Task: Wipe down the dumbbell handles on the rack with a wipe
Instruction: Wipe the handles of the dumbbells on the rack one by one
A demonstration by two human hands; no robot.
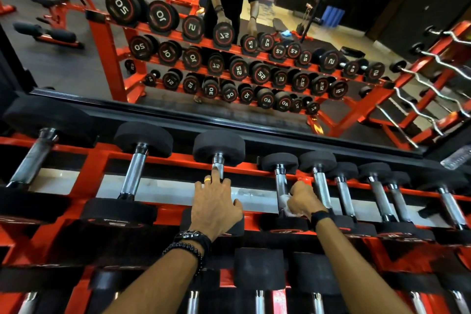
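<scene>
A red rack (96,176) holds a row of black dumbbells with chrome handles on its top shelf. My left hand (215,205) lies over the handle of the third dumbbell (218,146), fingers curled round the bar and one finger stretched along it. My right hand (303,201) grips a white wipe (283,201) wrapped round the chrome handle of the neighbouring smaller dumbbell (279,163), near its lower end. Most of the wipe is hidden inside the fist.
Further dumbbells (322,186) sit close on the right, and larger ones (132,173) on the left. A lower shelf of dumbbells (258,273) lies under my forearms. A wall mirror (178,58) behind the rack reflects the rack, benches and a person in black.
</scene>
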